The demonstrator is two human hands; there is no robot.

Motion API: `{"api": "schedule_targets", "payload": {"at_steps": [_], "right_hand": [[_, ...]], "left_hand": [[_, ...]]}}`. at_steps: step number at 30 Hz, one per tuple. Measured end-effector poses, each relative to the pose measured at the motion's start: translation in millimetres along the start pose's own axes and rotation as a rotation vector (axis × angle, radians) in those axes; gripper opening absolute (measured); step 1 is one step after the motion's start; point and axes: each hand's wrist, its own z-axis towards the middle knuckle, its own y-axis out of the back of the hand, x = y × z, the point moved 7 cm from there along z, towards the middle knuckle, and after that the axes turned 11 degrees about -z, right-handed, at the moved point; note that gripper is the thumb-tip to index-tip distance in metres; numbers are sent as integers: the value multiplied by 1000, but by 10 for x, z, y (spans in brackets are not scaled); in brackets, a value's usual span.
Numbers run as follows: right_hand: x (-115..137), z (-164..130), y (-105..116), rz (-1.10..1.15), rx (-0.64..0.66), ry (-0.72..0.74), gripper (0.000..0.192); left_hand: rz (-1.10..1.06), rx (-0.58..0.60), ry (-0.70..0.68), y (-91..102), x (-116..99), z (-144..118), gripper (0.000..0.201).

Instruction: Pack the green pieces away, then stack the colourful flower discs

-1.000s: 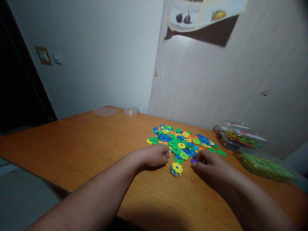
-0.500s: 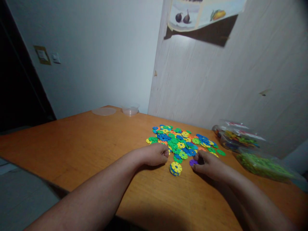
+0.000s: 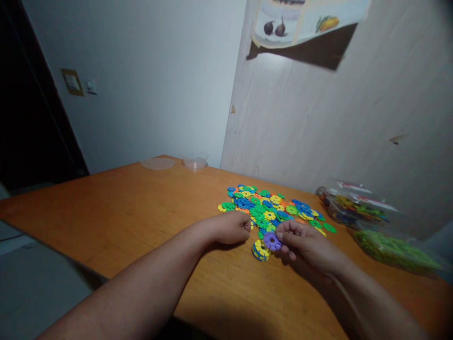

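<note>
Between the thumb and fingers of my right hand (image 3: pixel 300 241) is a purple notched plastic disc (image 3: pixel 272 241), tilted to face me. Partly behind it stands a small stack of yellow and blue discs (image 3: pixel 260 250) on the table. My left hand (image 3: pixel 233 227) rests at the near left edge of the disc pile, its fingers curled closed; whatever they hold, if anything, is hidden. Beyond both hands spreads a loose pile of green, blue, yellow and orange discs (image 3: pixel 260 210).
The wooden table (image 3: pixel 148 203) meets the wall at the back. A clear plastic bowl (image 3: pixel 195 162) and a flat clear lid (image 3: pixel 157 163) sit at the far left. At the right lie a bag of green pieces (image 3: pixel 392 248) and containers of colourful pieces (image 3: pixel 361 208).
My right hand has picked up the purple disc from the table and moved it left, over the edge of the small stack. My left hand stays in nearly the same place.
</note>
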Motion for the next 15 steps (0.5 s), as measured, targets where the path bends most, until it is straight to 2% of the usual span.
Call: {"api": "schedule_targets", "payload": {"at_steps": [3,8,12,15], "right_hand": [[-58,17,-165,227,90,-47,33],[-151,69,-210,203,97,-70,27],[-235,149,-131,112,38,-35,22],[-316,255,29,34,-85,46,21]], "left_hand": [[-13,14,-8,-21,27,21,12],[-36,24,-7,-35,66,48,10],[-45,6,-11,-27,72,55,11],[-42,-4,-15,-23,71,59,10]]}}
